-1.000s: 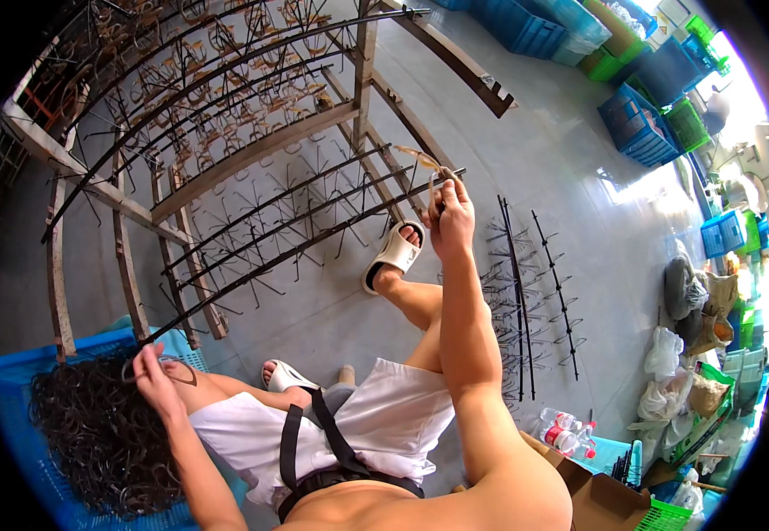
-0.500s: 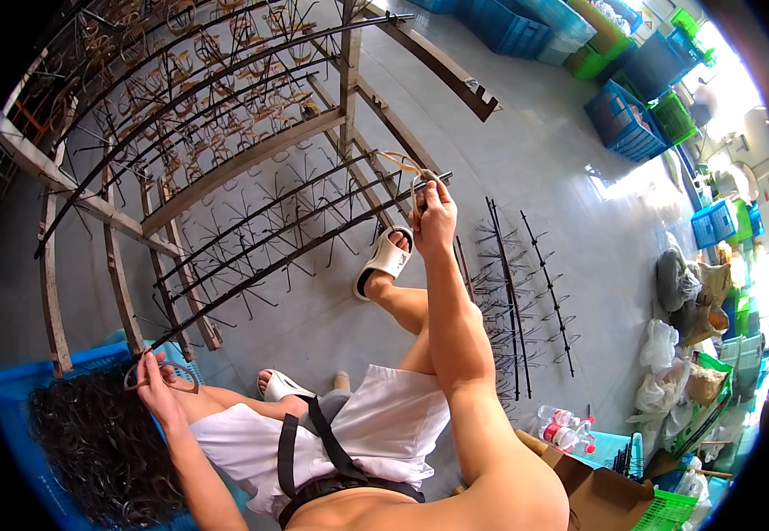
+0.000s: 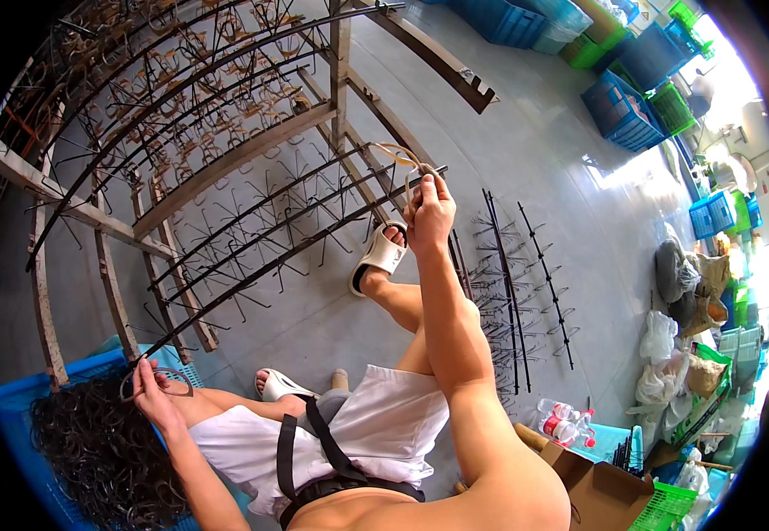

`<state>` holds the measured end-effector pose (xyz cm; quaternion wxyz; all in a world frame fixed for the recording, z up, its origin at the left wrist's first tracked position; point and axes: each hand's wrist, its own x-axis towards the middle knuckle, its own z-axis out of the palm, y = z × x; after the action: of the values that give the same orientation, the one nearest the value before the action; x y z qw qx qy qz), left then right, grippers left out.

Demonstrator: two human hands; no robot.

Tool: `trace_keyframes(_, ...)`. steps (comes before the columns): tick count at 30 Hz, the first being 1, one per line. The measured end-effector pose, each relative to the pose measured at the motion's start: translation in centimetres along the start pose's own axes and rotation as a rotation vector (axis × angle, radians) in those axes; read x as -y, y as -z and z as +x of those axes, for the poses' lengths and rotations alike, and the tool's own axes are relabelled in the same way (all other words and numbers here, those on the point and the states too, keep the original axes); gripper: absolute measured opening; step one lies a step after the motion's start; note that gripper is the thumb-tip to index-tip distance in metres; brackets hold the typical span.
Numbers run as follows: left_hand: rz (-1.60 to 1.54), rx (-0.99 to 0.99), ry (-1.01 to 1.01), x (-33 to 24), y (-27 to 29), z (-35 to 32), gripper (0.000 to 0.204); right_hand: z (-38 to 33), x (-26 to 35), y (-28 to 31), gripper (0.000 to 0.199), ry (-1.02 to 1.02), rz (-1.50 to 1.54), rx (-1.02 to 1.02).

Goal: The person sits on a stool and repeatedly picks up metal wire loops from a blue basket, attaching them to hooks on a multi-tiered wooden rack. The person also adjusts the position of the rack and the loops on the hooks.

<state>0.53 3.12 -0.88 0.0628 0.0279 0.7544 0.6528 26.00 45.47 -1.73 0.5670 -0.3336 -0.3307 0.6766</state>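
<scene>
Gripping a tan ring (image 3: 395, 152), the right hand (image 3: 429, 212) holds it at the end of a black hooked rod (image 3: 296, 252) on the rack (image 3: 234, 159). The left hand (image 3: 150, 389) pinches a dark ring (image 3: 156, 379) above the blue crate (image 3: 22, 416).

The right hand (image 3: 429, 212) holds a thin loop (image 3: 399, 159) up at a black hook bar (image 3: 287, 252). The left hand (image 3: 150, 394) holds a dark ring (image 3: 156, 380) over a blue crate (image 3: 26, 442).
</scene>
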Motion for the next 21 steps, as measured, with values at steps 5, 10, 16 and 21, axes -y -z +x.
trace_keyframes(5,0.013,-0.004,-0.003,-0.3,-0.1,-0.1,0.027,0.0,-0.1,0.0,0.015,-0.071,0.011,0.0)
trace_keyframes(10,0.036,0.007,-0.012,-0.1,0.1,0.2,0.027,0.0,-0.4,0.3,0.017,-0.057,0.047,0.046)
trace_keyframes(16,0.061,0.002,-0.005,-0.3,0.0,0.2,0.028,-0.4,-1.1,-0.3,0.017,0.009,0.052,0.003)
trace_keyframes(21,0.073,0.006,-0.024,-0.4,0.0,0.2,0.029,-0.7,-0.6,-0.1,0.018,0.006,-0.042,0.093)
